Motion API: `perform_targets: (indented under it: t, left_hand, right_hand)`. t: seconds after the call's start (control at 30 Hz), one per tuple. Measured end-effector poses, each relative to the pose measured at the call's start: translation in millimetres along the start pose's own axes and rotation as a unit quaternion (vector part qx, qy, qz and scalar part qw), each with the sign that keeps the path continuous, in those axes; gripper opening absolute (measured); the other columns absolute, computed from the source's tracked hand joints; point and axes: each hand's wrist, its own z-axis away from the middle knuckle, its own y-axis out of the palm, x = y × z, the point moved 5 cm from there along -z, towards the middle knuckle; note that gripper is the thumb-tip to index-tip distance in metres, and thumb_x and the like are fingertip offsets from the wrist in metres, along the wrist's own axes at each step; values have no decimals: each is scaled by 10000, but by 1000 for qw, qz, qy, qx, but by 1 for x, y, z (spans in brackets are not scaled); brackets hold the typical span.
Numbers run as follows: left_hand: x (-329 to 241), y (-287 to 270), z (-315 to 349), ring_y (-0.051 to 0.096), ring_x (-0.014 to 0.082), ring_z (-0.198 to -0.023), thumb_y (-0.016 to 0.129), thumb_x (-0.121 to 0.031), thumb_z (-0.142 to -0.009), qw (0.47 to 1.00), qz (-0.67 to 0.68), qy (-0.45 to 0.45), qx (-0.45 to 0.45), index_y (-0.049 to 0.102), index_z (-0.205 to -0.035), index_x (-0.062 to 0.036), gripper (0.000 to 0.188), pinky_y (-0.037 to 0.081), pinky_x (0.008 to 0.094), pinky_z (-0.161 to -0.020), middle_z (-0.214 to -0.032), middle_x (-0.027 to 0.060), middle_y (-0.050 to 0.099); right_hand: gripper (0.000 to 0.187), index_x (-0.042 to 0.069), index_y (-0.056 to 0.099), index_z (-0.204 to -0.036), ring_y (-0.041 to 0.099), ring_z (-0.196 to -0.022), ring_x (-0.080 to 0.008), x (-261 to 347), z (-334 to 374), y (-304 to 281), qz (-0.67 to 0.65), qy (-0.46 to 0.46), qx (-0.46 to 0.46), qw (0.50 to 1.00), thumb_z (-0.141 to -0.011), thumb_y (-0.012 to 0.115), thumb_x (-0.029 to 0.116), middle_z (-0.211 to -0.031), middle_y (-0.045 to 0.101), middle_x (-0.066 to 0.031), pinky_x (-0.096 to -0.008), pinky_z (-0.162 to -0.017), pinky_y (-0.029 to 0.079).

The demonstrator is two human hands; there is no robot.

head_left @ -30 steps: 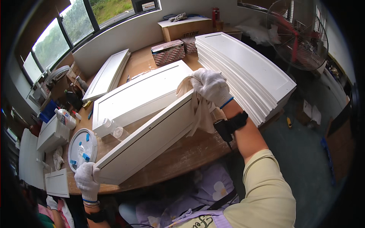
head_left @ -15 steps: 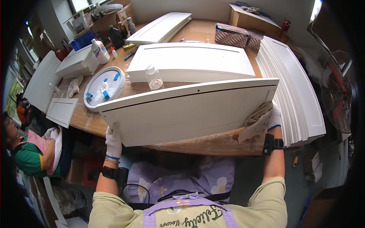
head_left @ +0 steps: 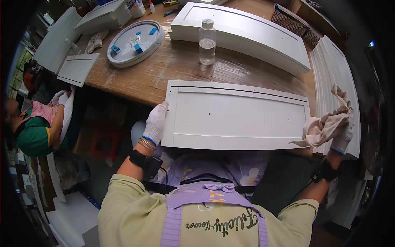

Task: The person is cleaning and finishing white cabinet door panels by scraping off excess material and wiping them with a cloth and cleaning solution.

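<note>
Your left hand (head_left: 155, 122), in a white glove, grips the left short edge of a white cabinet door panel (head_left: 236, 116), fingers closed over its rim. Your right hand (head_left: 341, 133), also gloved, is closed on a crumpled beige rag (head_left: 325, 123) at the panel's right end; you cannot tell whether those fingers also touch the panel itself. The panel lies flat in front of you, its far long edge over the near edge of the wooden surface (head_left: 164, 68) and its near long edge over your lap, inner face up, showing a recessed field with a few small holes.

Behind the panel stands a clear plastic bottle (head_left: 207, 41) with a white cap, upright, partly filled with a clear liquid. To its left lies a round white tray (head_left: 123, 51) holding several small blue pieces and one pale round piece at its middle. At the top edge a white tub (head_left: 135, 6) shows only in part; its contents are hidden.

A second, larger white door panel (head_left: 247, 33) lies beyond the bottle, just behind it. A stack of white panels (head_left: 337, 66) runs along the right side. A small white panel (head_left: 77, 68) overhangs the left corner, with a whitish cloth (head_left: 96, 40) near it. A woven box (head_left: 292, 18) sits at the far right.

On the left, another person's gloved hands (head_left: 61, 98) are near the surface's edge.
</note>
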Motion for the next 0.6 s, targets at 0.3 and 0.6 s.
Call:
perform_targets:
  t: [0.3, 0.6]
  left_hand:
    - [41, -27, 54, 616, 185, -851, 429, -370, -1009, 992, -51, -2, 112, 440, -1275, -15, 443, 554, 335, -747, -1015, 97, 589]
    - [33, 2, 81, 672, 293, -816, 372, -404, -1015, 943, 249, -129, 178, 437, -1289, -14, 480, 608, 416, -668, -1052, 184, 623]
  right_hand:
    - [687, 88, 468, -1386, 339, -1342, -354, -204, 82, 247, 887, -26, -15, 461, -880, 493, 552, -1427, 416, -177, -484, -1119, 226]
    - [533, 57, 528, -1272, 424, -1245, -374, -288, 137, 516, 660, -258, 304, 637, -815, 597, 322, -1320, 487, -200, -505, -1084, 274]
